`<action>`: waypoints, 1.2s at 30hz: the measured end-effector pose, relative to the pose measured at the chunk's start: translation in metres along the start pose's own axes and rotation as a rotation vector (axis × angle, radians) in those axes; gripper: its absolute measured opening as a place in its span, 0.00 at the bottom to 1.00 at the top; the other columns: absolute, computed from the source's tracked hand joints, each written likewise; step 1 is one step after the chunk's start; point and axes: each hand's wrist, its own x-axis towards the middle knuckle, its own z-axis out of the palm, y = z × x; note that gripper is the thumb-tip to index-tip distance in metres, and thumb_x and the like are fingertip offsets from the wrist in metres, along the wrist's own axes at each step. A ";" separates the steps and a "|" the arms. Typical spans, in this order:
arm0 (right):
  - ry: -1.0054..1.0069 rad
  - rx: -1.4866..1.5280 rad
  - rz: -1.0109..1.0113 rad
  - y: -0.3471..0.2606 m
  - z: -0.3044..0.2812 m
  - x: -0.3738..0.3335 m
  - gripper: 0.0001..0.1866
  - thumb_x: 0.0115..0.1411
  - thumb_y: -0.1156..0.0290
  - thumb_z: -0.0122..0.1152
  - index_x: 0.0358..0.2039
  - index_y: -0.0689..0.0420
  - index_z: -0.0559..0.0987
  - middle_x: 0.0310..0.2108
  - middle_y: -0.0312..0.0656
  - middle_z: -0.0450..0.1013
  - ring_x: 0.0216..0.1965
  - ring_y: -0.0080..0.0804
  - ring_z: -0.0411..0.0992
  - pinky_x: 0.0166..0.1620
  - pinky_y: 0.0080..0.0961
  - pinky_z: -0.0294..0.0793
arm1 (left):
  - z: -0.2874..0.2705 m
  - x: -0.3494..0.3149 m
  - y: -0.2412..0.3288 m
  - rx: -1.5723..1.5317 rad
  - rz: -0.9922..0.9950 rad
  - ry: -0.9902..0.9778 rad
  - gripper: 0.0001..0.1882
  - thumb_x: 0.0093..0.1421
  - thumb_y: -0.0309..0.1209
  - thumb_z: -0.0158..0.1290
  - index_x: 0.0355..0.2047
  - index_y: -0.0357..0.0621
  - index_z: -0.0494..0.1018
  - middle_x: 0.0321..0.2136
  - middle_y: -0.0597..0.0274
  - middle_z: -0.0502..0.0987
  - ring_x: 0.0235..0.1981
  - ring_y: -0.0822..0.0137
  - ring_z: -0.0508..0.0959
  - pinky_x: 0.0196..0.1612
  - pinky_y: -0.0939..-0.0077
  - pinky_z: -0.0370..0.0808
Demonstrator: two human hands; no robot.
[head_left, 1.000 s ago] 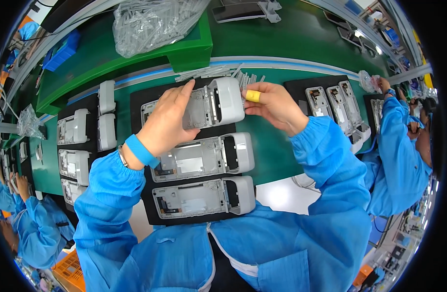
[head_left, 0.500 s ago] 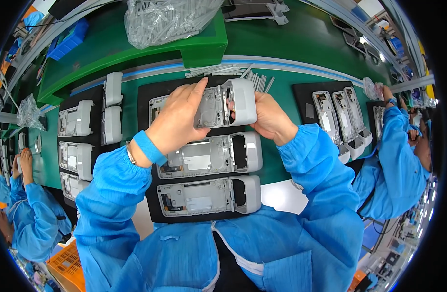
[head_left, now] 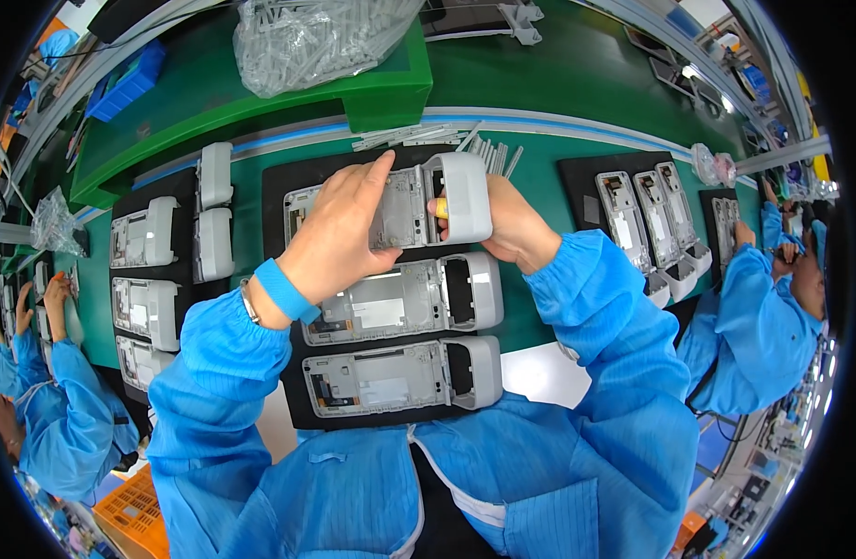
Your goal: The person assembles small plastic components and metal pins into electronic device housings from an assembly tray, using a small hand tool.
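The farthest of three grey plastic device housings (head_left: pixel 404 219) lies on a black foam mat (head_left: pixel 273 224) in front of me. My left hand (head_left: pixel 339 219) is closed across its shallow end, fingers over the far edge and thumb at the near edge. At the deep, hollow right end, my right hand (head_left: pixel 516 219) is wrapped round the outside. A fingertip with a yellow covering (head_left: pixel 440 207) shows inside the opening there; the rest of those fingers are hidden. Nearer me lie the middle housing (head_left: pixel 386 296) and the closest housing (head_left: pixel 381 374), both with deep ends rightward.
More housings stand on a left mat (head_left: pixel 187 186) and a right mat (head_left: pixel 582 177). Thin pale strips (head_left: pixel 493 156) lie beyond my mat. A clear bag of strips (head_left: pixel 321 47) rests on a green stand (head_left: pixel 381 107). Co-workers in blue sit on both sides.
Inside the housing's opening, the yellow-covered fingertip of my right hand has come into sight, where a thin strip-like edge showed before. My left hand keeps its hold. Co-workers' hands have shifted.
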 end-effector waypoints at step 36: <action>-0.041 -0.599 -0.125 -0.024 -0.082 -0.091 0.11 0.57 0.81 0.53 0.42 0.65 0.70 0.32 0.40 0.70 0.34 0.25 0.73 0.36 0.23 0.72 | 0.017 -0.059 0.070 0.096 -0.009 -0.238 0.45 0.37 0.30 0.67 0.57 0.40 0.58 0.55 0.49 0.61 0.56 0.48 0.61 0.57 0.59 0.59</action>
